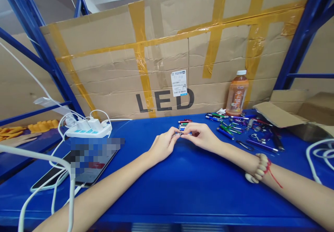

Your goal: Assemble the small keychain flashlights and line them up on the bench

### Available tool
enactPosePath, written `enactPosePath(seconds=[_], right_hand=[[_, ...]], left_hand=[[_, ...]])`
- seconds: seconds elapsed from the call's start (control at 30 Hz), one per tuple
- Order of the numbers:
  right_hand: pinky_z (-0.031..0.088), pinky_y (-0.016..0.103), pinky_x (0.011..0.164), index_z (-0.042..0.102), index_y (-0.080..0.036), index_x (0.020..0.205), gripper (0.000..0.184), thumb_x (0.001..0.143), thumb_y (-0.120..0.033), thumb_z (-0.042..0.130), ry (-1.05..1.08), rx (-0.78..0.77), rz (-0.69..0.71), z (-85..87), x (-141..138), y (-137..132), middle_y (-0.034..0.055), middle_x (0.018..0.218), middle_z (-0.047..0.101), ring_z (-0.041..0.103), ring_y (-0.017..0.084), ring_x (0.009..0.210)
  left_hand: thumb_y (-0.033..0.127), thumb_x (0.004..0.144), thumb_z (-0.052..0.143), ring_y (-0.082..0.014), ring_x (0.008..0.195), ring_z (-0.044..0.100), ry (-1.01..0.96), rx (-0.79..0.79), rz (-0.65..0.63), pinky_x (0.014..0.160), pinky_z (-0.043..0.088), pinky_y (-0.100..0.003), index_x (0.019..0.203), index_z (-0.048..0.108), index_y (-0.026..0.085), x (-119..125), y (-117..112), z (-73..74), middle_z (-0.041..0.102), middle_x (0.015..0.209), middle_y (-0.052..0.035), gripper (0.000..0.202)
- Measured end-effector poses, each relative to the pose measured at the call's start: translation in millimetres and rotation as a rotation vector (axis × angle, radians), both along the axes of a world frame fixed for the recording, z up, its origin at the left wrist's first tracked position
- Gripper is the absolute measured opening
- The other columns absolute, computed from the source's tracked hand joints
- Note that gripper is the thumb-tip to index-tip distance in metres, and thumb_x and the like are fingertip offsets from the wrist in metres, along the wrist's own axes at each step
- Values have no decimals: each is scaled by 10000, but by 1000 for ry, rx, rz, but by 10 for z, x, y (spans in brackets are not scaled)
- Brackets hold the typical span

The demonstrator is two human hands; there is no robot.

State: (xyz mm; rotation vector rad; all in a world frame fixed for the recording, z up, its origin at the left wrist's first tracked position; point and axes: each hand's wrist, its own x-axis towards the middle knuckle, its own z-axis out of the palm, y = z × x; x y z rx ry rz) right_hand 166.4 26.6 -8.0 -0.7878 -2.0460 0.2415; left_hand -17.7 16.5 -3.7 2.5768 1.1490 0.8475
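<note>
Over the middle of the blue shelf, my left hand (pixel 163 144) and my right hand (pixel 200 136) meet fingertip to fingertip. Both are closed in a pinch on a small metallic piece (pixel 181 133), mostly hidden by the fingers and too small to name exactly. Just behind the fingertips lies a short row of slim coloured metal tubes (pixel 184 122), red, green and blue. To the right of my right hand, a loose pile of similar pen-like tubes (pixel 235 127) and small silvery parts spreads over the shelf.
An orange drink bottle (pixel 237 94) stands behind the pile, near an open cardboard box (pixel 292 117). At left are a power strip (pixel 88 131), white cables (pixel 71 190) and two devices with dark screens (pixel 91 172). Another person's hand (pixel 21 142) rests far left. A large carton (pixel 117 71) backs the shelf.
</note>
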Motion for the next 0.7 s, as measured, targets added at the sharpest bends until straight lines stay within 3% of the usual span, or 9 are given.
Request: enactPosePath(seconds=[0.7], right_hand=[[351, 213, 453, 632, -156, 681, 257, 772, -383, 554, -7, -36, -14, -4, -1, 0, 48, 722, 606, 457, 85, 518]], left_hand=[[300, 900, 314, -158, 748, 610, 21, 2, 21, 632, 426, -245, 1003, 450, 228, 1, 7, 0, 631, 811, 2, 186]])
